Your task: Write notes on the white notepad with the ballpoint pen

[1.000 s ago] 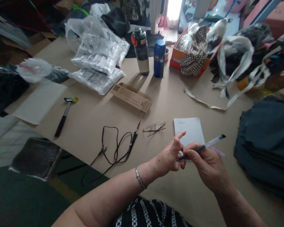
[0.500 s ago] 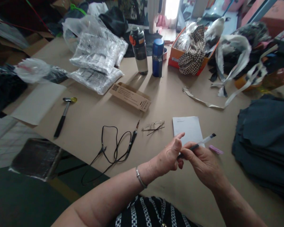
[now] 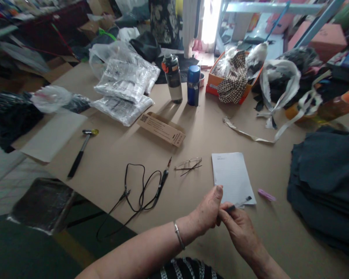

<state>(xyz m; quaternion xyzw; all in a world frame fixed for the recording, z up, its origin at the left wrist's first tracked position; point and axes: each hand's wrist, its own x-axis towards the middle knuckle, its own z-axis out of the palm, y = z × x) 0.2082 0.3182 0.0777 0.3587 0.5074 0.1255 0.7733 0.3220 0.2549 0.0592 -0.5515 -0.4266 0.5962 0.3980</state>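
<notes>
My right hand [image 3: 241, 231] is closed around a clear pen [image 3: 241, 202] with a dark tip, held just above the near edge of a white notepad [image 3: 231, 176]. My left hand [image 3: 207, 210] is curled with its fingertips meeting the pen's dark end beside my right thumb. A silver bracelet [image 3: 178, 235] sits on my left wrist. A small pink cap-like piece [image 3: 266, 195] lies on the table right of the notepad. Folded eyeglasses [image 3: 189, 164] lie left of the notepad.
A black corded tool [image 3: 151, 186] lies left of my hands, a hammer [image 3: 82, 150] farther left. A cardboard box [image 3: 162, 129], two bottles [image 3: 182, 79], plastic bags [image 3: 122, 85] and an orange box [image 3: 221, 83] sit farther back. Dark folded fabric [image 3: 328, 182] is stacked at right.
Both hands have dropped lower and nearer to me with the pen, which now points flatter over the notepad's near edge. The camera has tilted up, showing more of the far room.
</notes>
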